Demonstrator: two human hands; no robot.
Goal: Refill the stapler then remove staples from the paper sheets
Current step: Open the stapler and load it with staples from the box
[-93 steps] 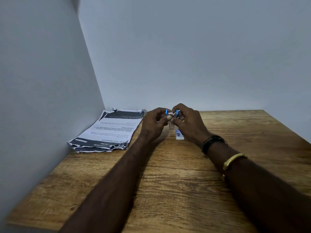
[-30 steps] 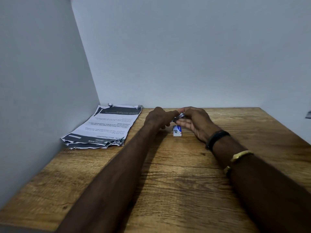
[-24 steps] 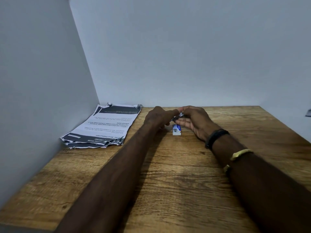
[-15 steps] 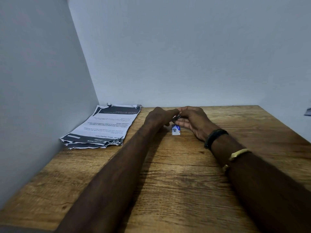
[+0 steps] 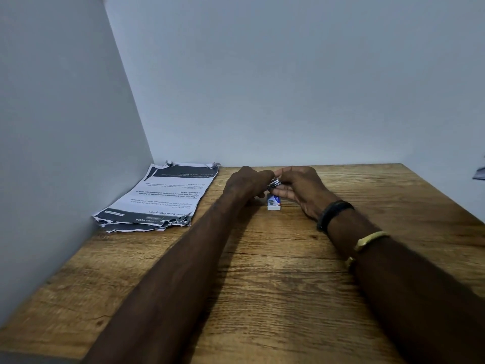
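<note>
The left hand [image 5: 246, 185] and the right hand [image 5: 301, 190] met at the far middle of the brown wood-grain desk [image 5: 275, 285], fingertips together. Between them they pinched a small shiny dark-metal stapler [image 5: 275, 183], held just above the desk. The right hand's curled fingers cupped it from the right while the left hand's bent fingers gripped its left end. Most of it was hidden by the fingers, so I could not tell whether it was open. Just below the meeting fingertips, on the side nearer the person, a small white-and-blue cardboard staple box [image 5: 273, 202] lay flat on the desk. Well to the left of the left hand, a ragged-edged stack of black-and-white printed paper sheets [image 5: 160, 198] lay by the grey wall corner. A black wristband [image 5: 333, 214] and a gold bangle [image 5: 370, 239] circled the right forearm.
</note>
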